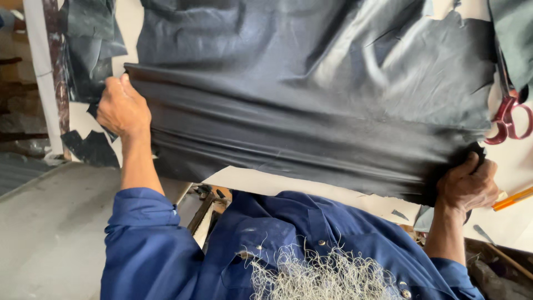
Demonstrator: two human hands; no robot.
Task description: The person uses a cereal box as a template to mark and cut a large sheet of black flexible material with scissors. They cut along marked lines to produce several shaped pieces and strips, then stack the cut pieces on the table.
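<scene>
Both fists closed tight on the black fabric [311, 111]: left hand [122, 108] grips one folded edge, right hand [467, 186] the other, red-handled scissors [508, 119] nearby.

Head view, steeply down, close

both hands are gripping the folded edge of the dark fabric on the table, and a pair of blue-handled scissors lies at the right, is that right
Not quite: the scissors have red handles, not blue, as the head view shows. The rest holds: the left hand and right hand both grip the dark fabric on the table.
</scene>
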